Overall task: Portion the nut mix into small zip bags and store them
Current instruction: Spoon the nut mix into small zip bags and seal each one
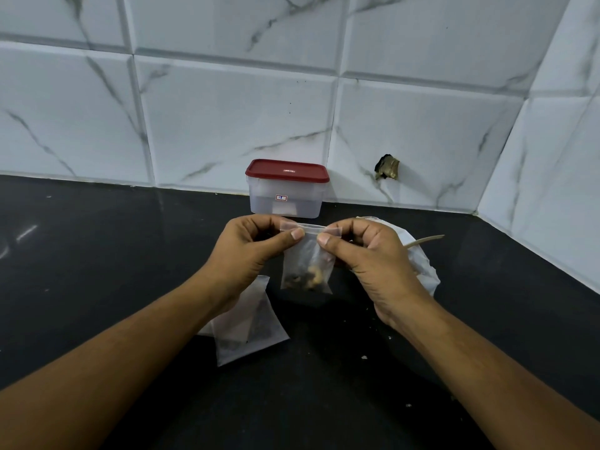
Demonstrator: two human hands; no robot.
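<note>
Head camera, left to right: spare flat zip bags (246, 323) of thin translucent film lie on the dark matte counter (97, 254) under the left wrist. The left hand (246, 251) and right hand (373, 258) each pinch one end of the filled zip bag (306, 266), hanging between them above the counter. Its seal strip runs horizontally from hand to hand, nuts sagging at the bottom. Behind stands a red-lidded plastic container (285, 190); the crinkled nut-mix bag (422, 264) lies right.

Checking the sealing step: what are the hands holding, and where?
Both the left hand and right hand pinch the small zip bag at its top seal strip.
</note>
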